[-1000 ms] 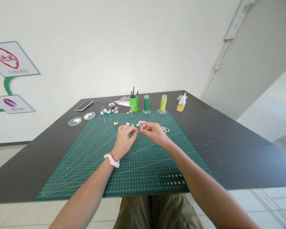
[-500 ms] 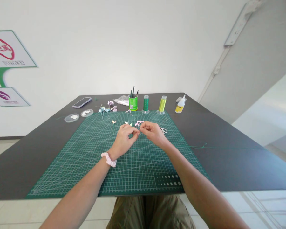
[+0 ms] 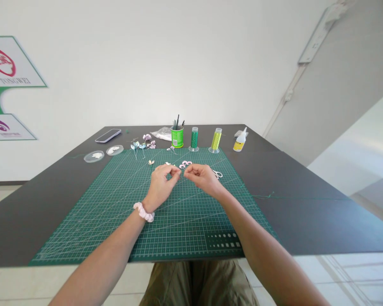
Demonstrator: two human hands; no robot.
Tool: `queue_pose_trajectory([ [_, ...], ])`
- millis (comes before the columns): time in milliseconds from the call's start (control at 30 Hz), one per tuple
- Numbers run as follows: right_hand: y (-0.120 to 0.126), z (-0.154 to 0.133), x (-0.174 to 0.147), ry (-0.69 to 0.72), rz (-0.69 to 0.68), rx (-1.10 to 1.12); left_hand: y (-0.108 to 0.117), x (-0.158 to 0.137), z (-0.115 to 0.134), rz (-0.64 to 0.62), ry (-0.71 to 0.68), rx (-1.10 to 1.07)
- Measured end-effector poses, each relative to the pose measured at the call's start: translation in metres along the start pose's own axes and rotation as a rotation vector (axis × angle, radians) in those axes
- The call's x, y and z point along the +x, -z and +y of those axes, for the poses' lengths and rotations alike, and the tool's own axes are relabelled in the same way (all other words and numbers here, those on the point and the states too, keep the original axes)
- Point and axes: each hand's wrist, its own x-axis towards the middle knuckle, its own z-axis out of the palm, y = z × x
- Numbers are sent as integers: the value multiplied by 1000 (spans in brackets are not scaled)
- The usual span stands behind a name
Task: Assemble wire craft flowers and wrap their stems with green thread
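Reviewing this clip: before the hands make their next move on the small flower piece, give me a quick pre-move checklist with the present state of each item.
1. Left hand pinched at the fingertips: ok; what it pinches is too small to tell.
2. Right hand pinched close beside the left: ok.
3. Both hands over the green cutting mat: ok.
4. Small scissors within reach, just beyond the right hand: ok.
5. Glue bottle upright at the far side of the table: ok; cap state cannot tell.
6. Pink petal pieces lying apart from the fingers: ok.
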Motion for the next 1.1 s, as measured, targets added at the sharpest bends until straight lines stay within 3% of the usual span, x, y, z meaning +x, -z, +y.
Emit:
queue_pose_trajectory([
  [167,-1,-1,-1,24,1,-5,-1,0,-2,1,-7,45],
  [567,1,4,3,55,94,-38,-3,-2,4,-110,-170,104],
  [767,1,6,4,24,100,-29,-1,-3,4,-65,-194,40],
  [1100,1,1,1,15,-6,-94,-1,0,1,36,-105,65],
])
